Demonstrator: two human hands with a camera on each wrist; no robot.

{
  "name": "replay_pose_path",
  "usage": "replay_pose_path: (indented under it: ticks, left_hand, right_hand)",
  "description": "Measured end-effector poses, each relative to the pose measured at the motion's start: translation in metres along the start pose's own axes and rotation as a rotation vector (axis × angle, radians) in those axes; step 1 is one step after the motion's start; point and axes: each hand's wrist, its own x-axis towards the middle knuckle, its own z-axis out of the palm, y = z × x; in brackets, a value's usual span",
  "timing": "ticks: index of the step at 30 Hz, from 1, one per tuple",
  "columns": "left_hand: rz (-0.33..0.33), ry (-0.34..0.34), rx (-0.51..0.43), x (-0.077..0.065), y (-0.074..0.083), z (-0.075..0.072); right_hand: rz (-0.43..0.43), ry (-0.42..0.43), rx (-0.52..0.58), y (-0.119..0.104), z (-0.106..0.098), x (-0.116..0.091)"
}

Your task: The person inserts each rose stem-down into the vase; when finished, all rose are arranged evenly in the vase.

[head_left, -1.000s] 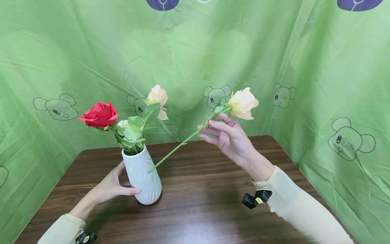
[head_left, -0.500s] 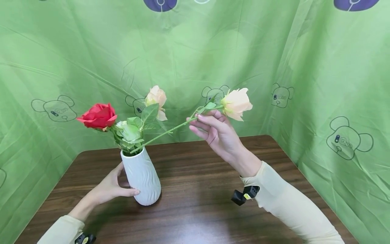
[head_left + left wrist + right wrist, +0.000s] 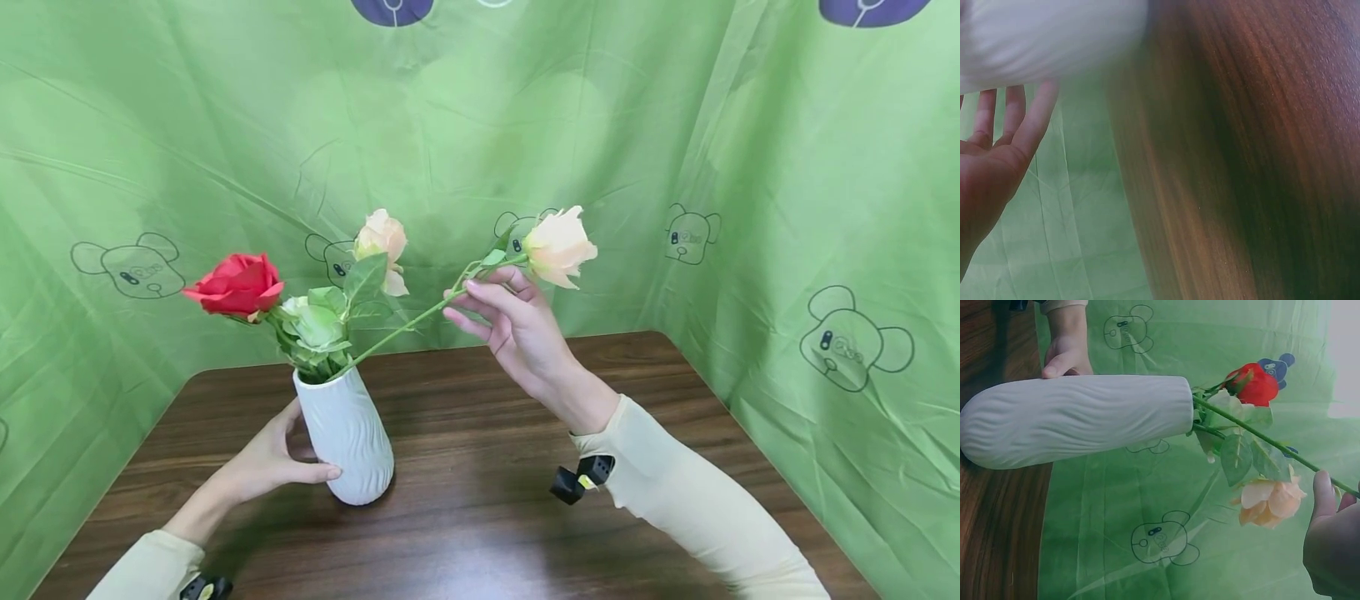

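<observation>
A white ribbed vase (image 3: pixel 348 437) stands on the table, and my left hand (image 3: pixel 270 458) grips its left side with the thumb across the front. Its mouth holds a red rose (image 3: pixel 238 286), a pale green-white rose (image 3: pixel 317 323) and a peach rose (image 3: pixel 382 242). My right hand (image 3: pixel 525 329) pinches the stem of a second peach rose (image 3: pixel 561 247), which slants down to the left. In the right wrist view that green stem (image 3: pixel 1254 432) enters the vase mouth at the rim. How deep its end sits inside is hidden.
The dark wooden table (image 3: pixel 465 492) has green cloth (image 3: pixel 480 125) hanging behind it and on both sides, printed with bear outlines. Each wrist wears a small black camera (image 3: pixel 581 479).
My right hand has moved left with the peach rose. Its stem end, first in front of the vase, has risen to the mouth and now goes in. The left hand still holds the vase.
</observation>
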Motion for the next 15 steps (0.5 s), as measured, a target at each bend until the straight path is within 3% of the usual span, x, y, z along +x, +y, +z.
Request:
replay_pose_path:
  ticks: [7,15]
  left_hand:
    - [0.009,-0.004,-0.016,0.0,0.0,0.0]
    - [0.009,-0.006,-0.018,0.0,0.001,0.0]
  right_hand:
    - [0.039,0.001,-0.017,0.009,0.009,0.002]
    - [0.048,-0.061,-0.051,0.017,0.014,0.002]
